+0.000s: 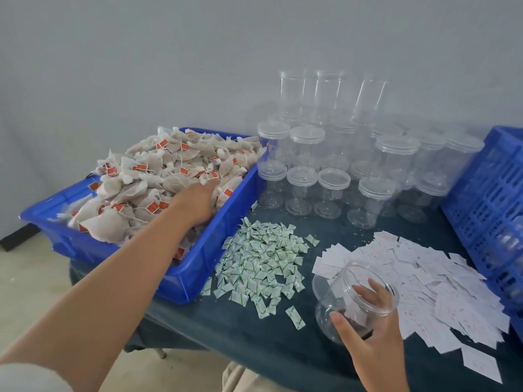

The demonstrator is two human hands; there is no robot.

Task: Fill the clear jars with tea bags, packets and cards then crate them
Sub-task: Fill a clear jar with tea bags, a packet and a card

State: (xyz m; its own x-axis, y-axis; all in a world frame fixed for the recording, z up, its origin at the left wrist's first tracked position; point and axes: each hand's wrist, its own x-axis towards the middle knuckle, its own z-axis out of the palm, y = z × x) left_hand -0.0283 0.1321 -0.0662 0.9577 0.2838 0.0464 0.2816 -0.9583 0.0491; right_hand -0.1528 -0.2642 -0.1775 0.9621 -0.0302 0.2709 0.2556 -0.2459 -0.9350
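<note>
My right hand (370,332) grips an open clear jar (339,295), tilted with its mouth toward the upper right, just above the table's near right part. A little dark matter lies in the jar's bottom. My left hand (198,202) reaches into the blue tray (198,267) and lies on the heap of tea bags (158,176) with red tags; its fingertips are hidden among the bags. A pile of small green-and-white packets (263,258) lies between tray and jar. White cards (424,281) spread to the right of the jar.
Several lidded clear jars (334,176) stand stacked at the back of the dark table (254,340), against the grey wall. A blue slatted crate (492,205) stands at the right edge. The tray overhangs the table's left edge above a pale floor.
</note>
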